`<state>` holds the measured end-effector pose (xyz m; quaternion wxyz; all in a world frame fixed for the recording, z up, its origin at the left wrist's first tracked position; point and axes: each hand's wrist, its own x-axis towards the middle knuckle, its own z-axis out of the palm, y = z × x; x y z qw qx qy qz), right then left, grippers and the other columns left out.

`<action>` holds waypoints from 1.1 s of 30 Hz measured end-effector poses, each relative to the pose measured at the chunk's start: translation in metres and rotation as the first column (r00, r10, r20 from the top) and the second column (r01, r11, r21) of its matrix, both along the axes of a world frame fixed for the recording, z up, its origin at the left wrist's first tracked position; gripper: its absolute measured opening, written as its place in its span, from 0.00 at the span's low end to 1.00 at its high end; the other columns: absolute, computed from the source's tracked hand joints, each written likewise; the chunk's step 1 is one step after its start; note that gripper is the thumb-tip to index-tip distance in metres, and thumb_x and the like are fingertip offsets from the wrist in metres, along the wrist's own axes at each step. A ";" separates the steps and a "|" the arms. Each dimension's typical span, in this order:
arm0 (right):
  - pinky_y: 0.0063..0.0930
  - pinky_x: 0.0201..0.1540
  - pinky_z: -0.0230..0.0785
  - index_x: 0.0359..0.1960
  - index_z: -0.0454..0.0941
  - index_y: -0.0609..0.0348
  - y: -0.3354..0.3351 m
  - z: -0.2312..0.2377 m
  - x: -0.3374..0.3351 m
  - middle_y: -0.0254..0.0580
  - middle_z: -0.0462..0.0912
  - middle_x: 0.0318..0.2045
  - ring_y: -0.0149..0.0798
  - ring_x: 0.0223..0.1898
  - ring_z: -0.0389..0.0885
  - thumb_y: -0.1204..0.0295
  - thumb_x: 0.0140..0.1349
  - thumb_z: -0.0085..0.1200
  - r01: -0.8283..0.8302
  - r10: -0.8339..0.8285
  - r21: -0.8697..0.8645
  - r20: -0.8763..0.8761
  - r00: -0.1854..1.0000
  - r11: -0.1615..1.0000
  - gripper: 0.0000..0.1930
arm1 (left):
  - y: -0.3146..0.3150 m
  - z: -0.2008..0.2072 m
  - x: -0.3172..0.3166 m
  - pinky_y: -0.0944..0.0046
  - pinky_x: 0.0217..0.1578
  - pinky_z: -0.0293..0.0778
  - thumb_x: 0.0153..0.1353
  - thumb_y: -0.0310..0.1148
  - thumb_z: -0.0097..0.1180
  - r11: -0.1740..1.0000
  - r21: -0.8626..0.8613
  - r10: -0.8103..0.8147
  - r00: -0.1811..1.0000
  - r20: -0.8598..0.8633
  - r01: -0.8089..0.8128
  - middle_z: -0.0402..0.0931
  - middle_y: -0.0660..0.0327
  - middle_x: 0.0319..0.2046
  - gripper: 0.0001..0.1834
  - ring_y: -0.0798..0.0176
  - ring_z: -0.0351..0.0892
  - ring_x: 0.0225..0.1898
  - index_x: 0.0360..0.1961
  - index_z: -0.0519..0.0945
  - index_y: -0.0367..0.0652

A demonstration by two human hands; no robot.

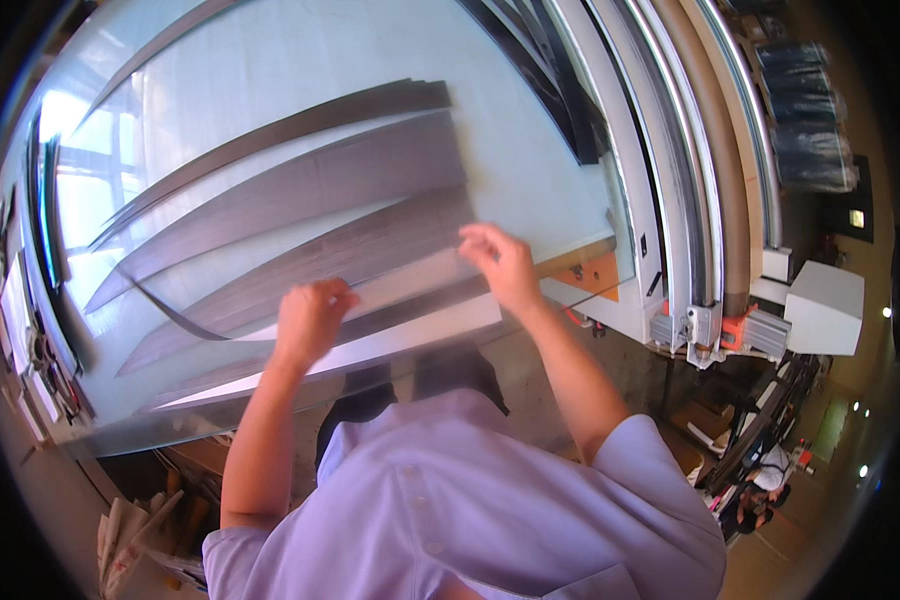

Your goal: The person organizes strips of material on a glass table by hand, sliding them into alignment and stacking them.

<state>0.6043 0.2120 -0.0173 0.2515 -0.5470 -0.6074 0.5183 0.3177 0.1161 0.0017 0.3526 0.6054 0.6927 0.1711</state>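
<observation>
My left hand [310,318] is closed in a pinch on a long thin strip [410,283], pale on the side facing up here. My right hand [500,265] pinches the same strip near its right end. Left of my left hand, a dark stretch of it appears to curl up off the glass-like table [530,130]. Under and beyond my hands lie wide dark grey tapering sheets [370,240]. Close to the front edge, a white strip [410,350] lies below a dark one.
Narrow dark strips [300,125] lie farther back, and black strips [560,100] at the far right. A machine rail with rollers [690,170] borders the right side, with a white box-shaped housing [825,308] at its end. Black wrapped bundles [802,115] stand beyond.
</observation>
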 end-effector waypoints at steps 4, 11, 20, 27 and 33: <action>0.37 0.40 0.68 0.49 0.86 0.50 0.063 -0.019 0.029 0.40 0.79 0.29 0.43 0.33 0.78 0.70 0.63 0.60 -0.253 0.189 0.256 0.251 0.950 0.933 0.12 | 0.051 -0.004 -0.001 0.52 0.29 0.72 0.60 0.41 0.67 0.981 -0.195 0.005 0.999 -0.052 -0.015 0.78 0.50 0.20 0.15 0.44 0.78 0.24 0.29 0.85 0.38; 0.35 0.47 0.54 0.48 0.88 0.36 0.078 -0.044 0.038 0.32 0.71 0.25 0.37 0.37 0.72 0.61 0.56 0.67 -0.361 0.235 0.322 0.368 0.899 0.876 0.16 | 0.099 -0.014 0.030 0.53 0.30 0.71 0.59 0.44 0.68 0.916 -0.398 0.008 0.997 -0.082 -0.040 0.78 0.52 0.20 0.18 0.50 0.78 0.24 0.29 0.85 0.37; 0.32 0.45 0.53 0.43 0.89 0.37 0.068 -0.051 0.031 0.28 0.71 0.24 0.32 0.31 0.72 0.62 0.49 0.71 -0.275 0.104 0.440 0.374 0.922 0.855 0.16 | 0.104 -0.022 0.033 0.52 0.32 0.72 0.58 0.45 0.69 0.914 -0.402 -0.013 0.991 -0.132 -0.042 0.80 0.51 0.22 0.17 0.49 0.78 0.26 0.30 0.86 0.39; 0.32 0.44 0.53 0.42 0.89 0.37 0.067 -0.053 0.030 0.27 0.71 0.24 0.32 0.31 0.72 0.62 0.49 0.72 -0.265 0.092 0.458 0.366 0.926 0.848 0.16 | 0.104 -0.024 0.033 0.52 0.32 0.72 0.57 0.44 0.69 0.917 -0.398 -0.018 0.990 -0.138 -0.038 0.80 0.51 0.22 0.17 0.49 0.79 0.26 0.29 0.86 0.39; 0.33 0.44 0.53 0.42 0.89 0.38 0.066 -0.050 0.028 0.28 0.71 0.24 0.33 0.32 0.72 0.62 0.49 0.71 -0.277 0.082 0.472 0.392 0.916 0.837 0.16 | 0.106 -0.022 0.034 0.52 0.32 0.73 0.58 0.44 0.68 0.910 -0.412 -0.021 0.989 -0.144 -0.041 0.81 0.51 0.23 0.17 0.48 0.80 0.27 0.29 0.87 0.39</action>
